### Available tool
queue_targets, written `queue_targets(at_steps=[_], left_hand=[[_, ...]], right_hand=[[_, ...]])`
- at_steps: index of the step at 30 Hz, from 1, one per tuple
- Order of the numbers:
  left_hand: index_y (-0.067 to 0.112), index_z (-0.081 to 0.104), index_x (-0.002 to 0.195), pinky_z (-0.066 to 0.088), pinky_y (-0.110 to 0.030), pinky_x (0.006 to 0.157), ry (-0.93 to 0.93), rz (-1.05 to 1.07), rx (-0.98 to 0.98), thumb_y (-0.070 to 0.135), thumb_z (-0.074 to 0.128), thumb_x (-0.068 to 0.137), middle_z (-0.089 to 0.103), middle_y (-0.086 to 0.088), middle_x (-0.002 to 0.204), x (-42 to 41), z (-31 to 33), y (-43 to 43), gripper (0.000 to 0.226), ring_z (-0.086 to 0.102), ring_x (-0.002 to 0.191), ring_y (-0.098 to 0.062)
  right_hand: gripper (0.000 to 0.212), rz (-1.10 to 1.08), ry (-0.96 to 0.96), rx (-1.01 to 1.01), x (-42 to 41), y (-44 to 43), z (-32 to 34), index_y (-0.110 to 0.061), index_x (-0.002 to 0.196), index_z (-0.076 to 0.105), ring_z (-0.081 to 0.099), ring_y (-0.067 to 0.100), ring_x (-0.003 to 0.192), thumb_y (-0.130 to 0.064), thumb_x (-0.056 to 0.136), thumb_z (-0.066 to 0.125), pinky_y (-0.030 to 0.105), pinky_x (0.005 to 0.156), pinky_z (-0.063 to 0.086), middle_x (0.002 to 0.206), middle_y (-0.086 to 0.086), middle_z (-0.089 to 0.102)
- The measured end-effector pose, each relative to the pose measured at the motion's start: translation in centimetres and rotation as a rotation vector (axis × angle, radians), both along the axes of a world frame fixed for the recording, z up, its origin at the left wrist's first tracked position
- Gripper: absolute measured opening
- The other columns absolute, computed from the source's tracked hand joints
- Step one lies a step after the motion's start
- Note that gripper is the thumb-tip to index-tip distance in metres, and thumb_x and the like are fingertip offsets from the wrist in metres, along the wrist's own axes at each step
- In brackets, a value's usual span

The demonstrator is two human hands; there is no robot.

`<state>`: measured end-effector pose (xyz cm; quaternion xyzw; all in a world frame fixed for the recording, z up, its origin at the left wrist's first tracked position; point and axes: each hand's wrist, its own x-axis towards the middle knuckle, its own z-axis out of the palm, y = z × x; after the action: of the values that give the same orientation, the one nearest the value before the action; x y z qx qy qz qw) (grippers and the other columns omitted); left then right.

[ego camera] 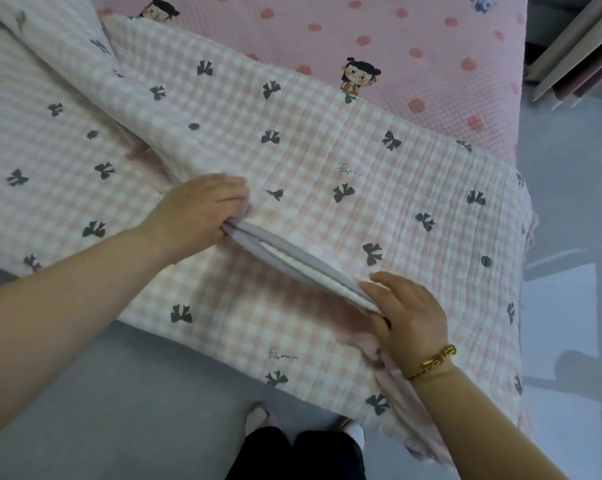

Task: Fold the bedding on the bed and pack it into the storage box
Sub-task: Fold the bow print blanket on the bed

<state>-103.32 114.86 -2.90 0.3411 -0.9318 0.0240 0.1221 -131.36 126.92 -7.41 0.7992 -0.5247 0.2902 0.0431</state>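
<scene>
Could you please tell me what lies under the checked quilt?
A pink dotted sheet shows beyond the far edge of the checked quilt; whatever lies directly beneath is covered.

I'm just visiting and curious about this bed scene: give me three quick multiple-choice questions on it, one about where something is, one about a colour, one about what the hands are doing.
1. Where is the bracelet?
A. on the left wrist
B. on the right wrist
C. lying on the bed

2. What colour are the bows printed on the checked blanket?
A. dark grey
B. red
C. yellow

3. What are the hands doing?
A. hanging free
B. lifting a box
C. both gripping the blanket's grey edge

Answers:
1 B, it circles the wrist of the right hand.
2 A, every bow is dark grey on the pink checks.
3 C, the left hand and the right hand pinch that edge at its two ends.
</scene>
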Motion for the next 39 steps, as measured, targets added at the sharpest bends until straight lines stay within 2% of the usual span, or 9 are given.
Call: queue_targets(at_steps=[5,16,20,23,26,30,34,37,39], left_hand=[[0.003,0.066,0.075,0.046,-0.031,0.030,-0.074,0.241,0.243,-0.014,0.086,0.028,0.068,-0.010,0.065,6.5,-0.3,9.3,0.054,0.065,0.050,-0.024],[0.007,0.066,0.081,0.053,-0.037,0.044,-0.065,0.322,0.258,-0.005,0.083,0.041,0.071,-0.014,0.073,7.1,-8.0,13.8,0.045,0.070,0.060,-0.026],[0.006,0.072,0.065,0.041,-0.025,0.073,-0.148,0.314,0.345,0.018,0.047,0.072,0.072,-0.009,0.074,7.1,-9.3,14.3,0.029,0.070,0.064,-0.019],[-0.001,0.071,0.097,0.031,-0.012,0.087,0.135,0.634,0.527,-0.004,0.050,0.086,0.065,-0.011,0.112,6.3,-9.5,14.6,0.024,0.062,0.104,-0.023],[-0.001,0.057,0.121,0.029,-0.023,0.100,0.519,1.140,0.629,0.001,0.047,0.092,0.048,-0.015,0.133,5.4,-6.8,14.9,0.031,0.044,0.123,-0.028],[-0.005,0.044,0.129,0.040,-0.034,0.093,1.078,1.589,0.729,0.007,0.041,0.095,0.050,-0.021,0.127,9.0,-4.3,11.0,0.037,0.050,0.113,-0.034],[0.008,0.049,0.080,0.043,-0.016,0.051,1.505,1.592,0.922,0.004,0.035,0.095,0.047,-0.007,0.073,13.5,-3.5,5.3,0.021,0.047,0.060,-0.015],[0.001,0.044,0.123,0.047,-0.032,0.089,1.640,1.488,1.099,0.014,0.033,0.100,0.057,-0.014,0.106,18.5,-3.5,-0.8,0.028,0.059,0.098,-0.026],[0.000,0.035,0.136,0.046,-0.033,0.093,1.661,1.436,1.141,0.017,0.035,0.101,0.056,-0.016,0.119,20.7,-3.6,-3.5,0.040,0.057,0.107,-0.025]], right_hand=[[0.039,0.255,0.028,0.096,4.1,4.5,-2.2,-0.012,0.102,0.059,0.062,0.020,0.096,-0.029,0.100,0.024,0.030,0.077,0.053,0.097,0.008,0.072],[0.062,0.268,0.149,0.417,5.9,7.0,-6.0,-0.011,0.074,0.076,0.069,0.016,0.084,-0.026,0.098,0.021,0.023,0.068,0.055,0.084,0.000,0.074],[0.054,0.220,0.443,0.597,5.8,7.3,-6.7,-0.007,0.088,0.075,0.045,0.018,0.106,-0.036,0.084,0.030,0.030,0.105,0.030,0.100,0.005,0.072],[0.074,0.221,0.564,0.753,6.0,9.0,-6.2,-0.008,0.092,0.074,0.055,0.021,0.106,-0.044,0.095,0.010,0.031,0.106,0.013,0.102,0.004,0.071],[0.061,0.119,0.432,0.845,6.0,8.9,-3.5,-0.027,0.093,0.069,0.069,0.010,0.084,-0.043,0.097,0.010,0.023,0.088,0.044,0.092,-0.009,0.071],[0.048,0.088,0.258,0.985,8.9,4.5,0.6,-0.024,0.142,0.026,0.040,0.013,0.126,-0.042,0.098,0.028,0.022,0.104,0.031,0.139,-0.006,0.042],[0.075,0.060,0.155,0.770,16.3,-1.1,1.5,-0.018,0.136,0.042,0.047,0.012,0.125,-0.061,0.089,0.001,0.019,0.104,0.033,0.136,-0.002,0.049],[0.070,0.077,0.126,0.540,26.8,-8.2,0.6,-0.017,0.106,0.066,0.069,0.013,0.090,-0.051,0.096,0.006,0.020,0.079,0.050,0.103,-0.001,0.069],[0.052,0.129,0.192,0.590,33.1,-11.9,1.3,-0.013,0.126,0.053,0.057,0.023,0.116,-0.046,0.094,0.028,0.034,0.096,0.046,0.129,0.010,0.056]])
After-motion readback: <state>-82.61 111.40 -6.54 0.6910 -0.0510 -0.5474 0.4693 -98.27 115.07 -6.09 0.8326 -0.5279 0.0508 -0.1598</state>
